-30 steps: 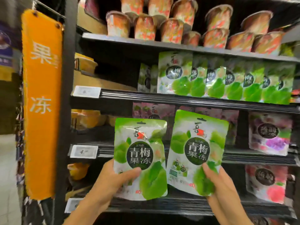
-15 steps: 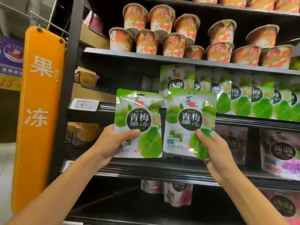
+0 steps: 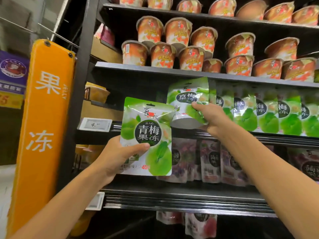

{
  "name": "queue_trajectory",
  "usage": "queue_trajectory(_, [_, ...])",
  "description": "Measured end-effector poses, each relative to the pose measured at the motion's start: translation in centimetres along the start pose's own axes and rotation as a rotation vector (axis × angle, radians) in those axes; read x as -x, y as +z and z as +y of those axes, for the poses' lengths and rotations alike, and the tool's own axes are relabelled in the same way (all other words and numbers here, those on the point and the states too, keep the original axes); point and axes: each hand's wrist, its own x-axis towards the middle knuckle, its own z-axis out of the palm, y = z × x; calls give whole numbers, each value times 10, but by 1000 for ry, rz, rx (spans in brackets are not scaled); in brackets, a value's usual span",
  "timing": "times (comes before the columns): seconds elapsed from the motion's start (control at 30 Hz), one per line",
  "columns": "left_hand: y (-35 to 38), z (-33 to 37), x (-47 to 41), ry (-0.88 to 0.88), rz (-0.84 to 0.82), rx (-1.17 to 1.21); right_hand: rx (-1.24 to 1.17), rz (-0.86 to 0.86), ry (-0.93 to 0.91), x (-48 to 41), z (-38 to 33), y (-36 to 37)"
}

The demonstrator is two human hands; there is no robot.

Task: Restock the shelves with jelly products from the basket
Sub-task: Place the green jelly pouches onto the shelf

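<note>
The green-and-white glossy plastic jelly pouch in the right hand (image 3: 188,99) has risen from its earlier position level with its twin and now tilts over the front lip of the black metal shelf (image 3: 224,135), at the left end of the row of matching green pouches (image 3: 269,114). Its base is not yet seated. This suggests placement of the first pouch is under way. The right hand (image 3: 209,116) reaches forward on an extended arm, thumb and fingers pinching the pouch's lower right part. The second identical green pouch (image 3: 148,135) hangs lower and nearer, in front of the shelf, gripped at its lower left by the left hand (image 3: 117,156), thumb across its face. The hands are apart. Orange-labelled jelly cups (image 3: 162,54) fill the shelf above; purple pouches (image 3: 210,161) stand below. The basket is out of view.
</note>
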Motion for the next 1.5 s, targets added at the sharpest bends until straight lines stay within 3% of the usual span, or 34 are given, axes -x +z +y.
queue_trajectory(0.2, [-8, -5, 0, 2, -27, -11, -57, 23, 42, -18, 0, 18])
queue_trajectory(0.43, [-13, -8, -7, 29, -33, 1, 41, 36, -57, -24, 0, 33])
queue_trajectory(0.7, [-10, -21, -11, 29, -33, 24, 220, -2, -142, -13, 18, 32])
queue_trajectory(0.9, [-10, -27, -11, 17, -24, 35, 534, 122, -355, 5, 10, 17])
queue_trajectory(1.1, [-6, -23, -11, 19, -14, 34, 789, 187, -345, 23, 8, 7])
queue_trajectory(1.27, [-2, -20, -11, 19, -14, 60, 868, 287, -306, 20, 10, 12])
queue_trajectory(1.5, [-2, -19, -11, 7, -24, 50, 920, 299, -255, 13, 16, 21])
